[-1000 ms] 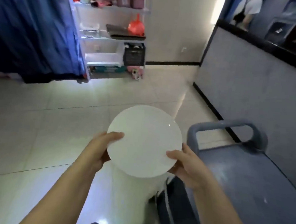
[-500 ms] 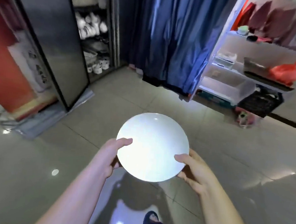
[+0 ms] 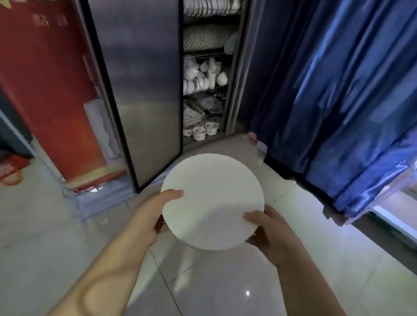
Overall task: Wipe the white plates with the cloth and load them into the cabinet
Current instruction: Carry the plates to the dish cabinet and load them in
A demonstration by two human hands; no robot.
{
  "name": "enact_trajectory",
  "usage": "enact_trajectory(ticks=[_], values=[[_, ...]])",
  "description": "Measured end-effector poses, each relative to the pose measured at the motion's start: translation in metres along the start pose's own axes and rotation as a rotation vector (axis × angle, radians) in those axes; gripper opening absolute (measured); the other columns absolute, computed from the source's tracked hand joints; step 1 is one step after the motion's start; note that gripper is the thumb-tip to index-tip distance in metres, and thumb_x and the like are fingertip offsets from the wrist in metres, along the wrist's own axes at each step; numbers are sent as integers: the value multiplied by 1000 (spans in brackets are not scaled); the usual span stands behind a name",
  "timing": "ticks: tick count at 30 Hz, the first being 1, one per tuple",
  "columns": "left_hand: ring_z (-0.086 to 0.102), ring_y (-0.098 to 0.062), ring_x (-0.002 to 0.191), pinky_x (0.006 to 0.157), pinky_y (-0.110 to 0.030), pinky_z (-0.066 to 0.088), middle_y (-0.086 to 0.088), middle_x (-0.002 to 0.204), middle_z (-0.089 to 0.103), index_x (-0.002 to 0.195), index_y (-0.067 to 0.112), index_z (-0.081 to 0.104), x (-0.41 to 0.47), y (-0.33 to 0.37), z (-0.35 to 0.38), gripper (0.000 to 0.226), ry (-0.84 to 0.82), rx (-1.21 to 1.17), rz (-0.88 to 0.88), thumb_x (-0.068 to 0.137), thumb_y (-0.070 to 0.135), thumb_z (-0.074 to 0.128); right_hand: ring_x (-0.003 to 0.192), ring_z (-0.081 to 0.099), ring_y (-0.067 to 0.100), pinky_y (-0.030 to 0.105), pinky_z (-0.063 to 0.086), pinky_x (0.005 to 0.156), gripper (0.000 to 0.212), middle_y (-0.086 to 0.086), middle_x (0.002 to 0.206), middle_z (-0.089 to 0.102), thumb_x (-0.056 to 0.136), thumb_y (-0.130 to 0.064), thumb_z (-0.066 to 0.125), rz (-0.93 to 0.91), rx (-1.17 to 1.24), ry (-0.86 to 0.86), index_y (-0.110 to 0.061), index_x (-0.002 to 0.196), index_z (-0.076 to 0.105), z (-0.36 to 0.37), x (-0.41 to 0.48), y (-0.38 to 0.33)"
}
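Note:
A round white plate [image 3: 212, 200] is held flat in front of me above the tiled floor. My left hand [image 3: 154, 215] grips its left rim, thumb on top. My right hand [image 3: 267, 231] grips its right rim, thumb on top as well. Ahead stands the cabinet [image 3: 232, 105] with its tall steel door [image 3: 139, 80] swung open to the left. Its wire shelves carry rows of white bowls at the top, standing plates [image 3: 205, 39] below them, then cups and small dishes. No cloth is in view.
A blue curtain [image 3: 348, 98] hangs right of the cabinet, reaching the floor. A red panel [image 3: 44, 74] stands left of the open door. A dark and red shape sits at the far left edge. Glossy floor tiles [image 3: 218, 292] lie between me and the cabinet.
The view has swung left from the cart and shelf to the open cabinet, which is now close ahead. Both hands have kept the plate throughout.

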State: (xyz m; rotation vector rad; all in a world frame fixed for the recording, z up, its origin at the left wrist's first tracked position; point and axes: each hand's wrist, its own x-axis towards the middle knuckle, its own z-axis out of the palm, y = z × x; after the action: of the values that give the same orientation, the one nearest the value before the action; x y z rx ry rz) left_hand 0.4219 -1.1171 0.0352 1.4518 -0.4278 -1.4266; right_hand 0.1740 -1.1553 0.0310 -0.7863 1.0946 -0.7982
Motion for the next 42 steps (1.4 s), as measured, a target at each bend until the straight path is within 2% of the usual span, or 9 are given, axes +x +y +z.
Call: enact_trajectory(ticks=[6,12,16,21,25,31,37,39,42], values=[[68,-23,93,79,-35,54,-4,101,75,107,19,70,152,69,51,32,60,-24,16,77,29,74,106,63,35,40,58,71,43,13,118,67,82,-4,65,28,-7,10,-10,124,58,-12,166,-75],[70,-22,88,75,-37,57,-1,90,76,104,19,69,333,166,110,32,42,-12,31,75,30,76,100,65,33,41,58,68,38,9,109,70,80,-4,66,-19,-11,40,-14,116,63,-17,341,-173],[70,-26,96,90,-48,55,-6,100,75,109,17,66,433,245,158,33,1,-6,48,79,27,74,103,63,34,46,59,77,39,10,115,68,81,-5,66,-58,-22,55,-13,120,61,-19,446,-253],[71,-18,70,66,-32,60,1,75,76,95,16,67,554,324,214,20,12,18,72,80,26,74,108,62,34,44,59,79,42,9,118,66,82,-8,66,-69,-14,40,-16,123,59,-30,572,-330],[70,-24,82,75,-38,59,0,75,76,94,18,68,656,374,252,24,32,10,57,76,30,78,108,63,35,49,57,85,42,11,118,67,84,-8,64,-77,-23,41,-15,124,58,-42,685,-381],[71,-25,83,52,-31,55,-2,82,77,100,15,70,800,465,298,35,84,-64,97,71,32,82,108,64,34,52,54,90,36,11,115,69,83,-9,65,-110,-51,-61,-14,119,61,-41,854,-480],[69,-25,96,69,-38,58,-5,100,76,110,13,68,920,544,317,35,119,-87,85,82,33,76,103,67,26,40,58,73,46,3,116,69,80,-9,69,-156,-43,-126,-18,124,59,-16,990,-545],[65,-30,105,87,-48,55,-11,111,72,116,10,65,957,559,316,36,117,-109,56,87,31,71,100,68,25,36,59,67,51,0,113,70,76,-10,73,-157,-62,-90,-21,124,58,-6,1028,-553],[60,-35,112,99,-54,46,-16,120,67,124,8,61,1018,575,310,40,93,-117,66,91,30,65,99,67,23,44,61,71,60,-7,108,70,65,-19,76,-184,-114,-65,-30,122,58,12,1081,-561]])
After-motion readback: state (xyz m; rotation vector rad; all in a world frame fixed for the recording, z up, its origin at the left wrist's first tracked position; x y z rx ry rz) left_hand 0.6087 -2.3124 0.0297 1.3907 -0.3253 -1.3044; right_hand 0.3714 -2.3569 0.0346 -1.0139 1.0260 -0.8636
